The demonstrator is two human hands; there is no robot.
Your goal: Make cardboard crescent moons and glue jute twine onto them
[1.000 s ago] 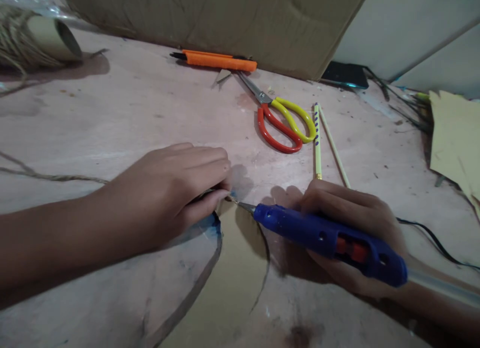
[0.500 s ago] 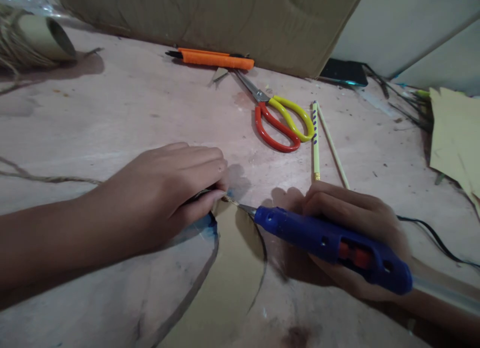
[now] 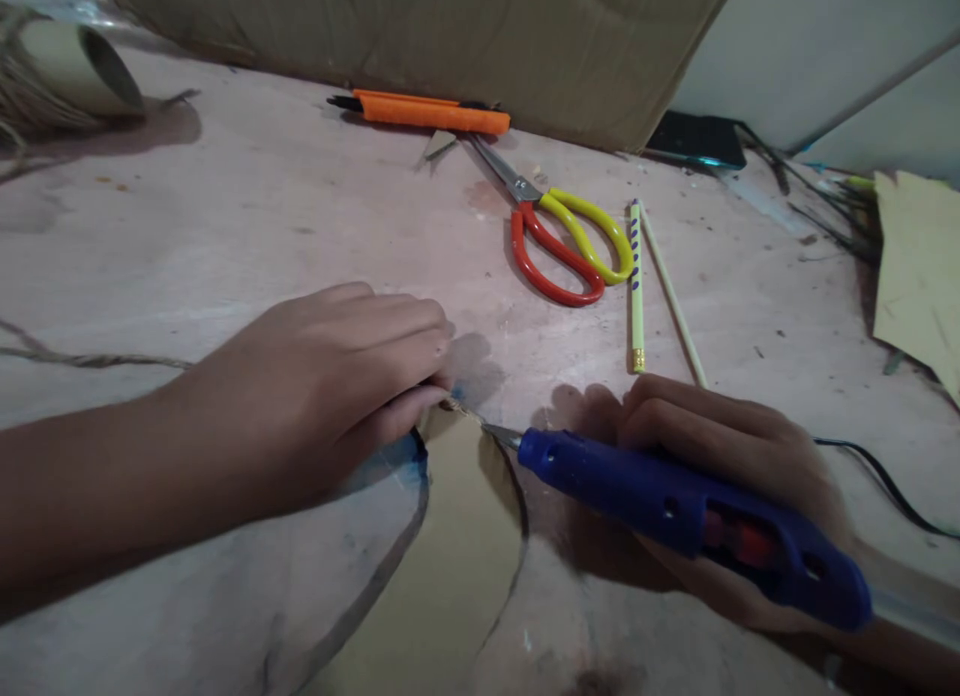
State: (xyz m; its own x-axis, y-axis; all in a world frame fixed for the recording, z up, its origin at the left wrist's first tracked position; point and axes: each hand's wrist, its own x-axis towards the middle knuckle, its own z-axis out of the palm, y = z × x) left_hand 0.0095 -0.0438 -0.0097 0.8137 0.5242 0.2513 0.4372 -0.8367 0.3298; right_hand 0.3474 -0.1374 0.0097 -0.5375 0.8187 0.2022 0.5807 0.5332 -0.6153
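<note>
My right hand (image 3: 735, 456) is closed around a blue glue gun (image 3: 675, 506), with a clear glue stick (image 3: 911, 611) sticking out of its back. The metal nozzle points left and meets the upper edge of a tan cardboard cutout (image 3: 442, 536). Along that edge runs a short stretch of twine (image 3: 465, 410). My left hand (image 3: 360, 366) pinches the twine between thumb and fingers at the cutout's top left. The twine's tail trails left from under my wrist; what lies inside the fingers is hidden.
Red-and-yellow-handled scissors (image 3: 559, 241), a dotted pencil (image 3: 637, 286) and a thin stick (image 3: 673, 296) lie beyond my hands. An orange pen-like item (image 3: 431, 113) sits by a large cardboard box (image 3: 420, 36). A twine roll (image 3: 75, 71) is far left, cardboard scrap (image 3: 919, 276) right.
The glue gun and my right hand have moved slightly right and down, the nozzle following the cutout's edge. My left hand stays almost in place, still pinching the twine.
</note>
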